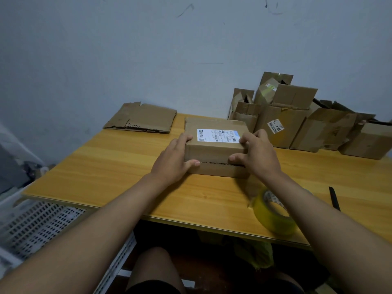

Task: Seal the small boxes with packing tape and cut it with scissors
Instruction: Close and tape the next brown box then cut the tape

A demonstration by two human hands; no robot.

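Observation:
A small brown cardboard box (214,151) with a white shipping label on top sits in the middle of the wooden table (118,166). My left hand (175,159) grips its left end, fingers over the top edge and thumb on the front face. My right hand (257,154) grips the right end the same way. The front flap seam runs between my thumbs. A roll of yellowish clear packing tape (273,215) lies near the table's front edge, under my right forearm. A dark handle, perhaps of the scissors (334,198), shows beside my right arm.
A flattened piece of cardboard (142,118) lies at the table's far left. A pile of open and crushed cardboard boxes (297,117) stands against the wall at the back right. A perforated white rack (42,223) is below the table's left side.

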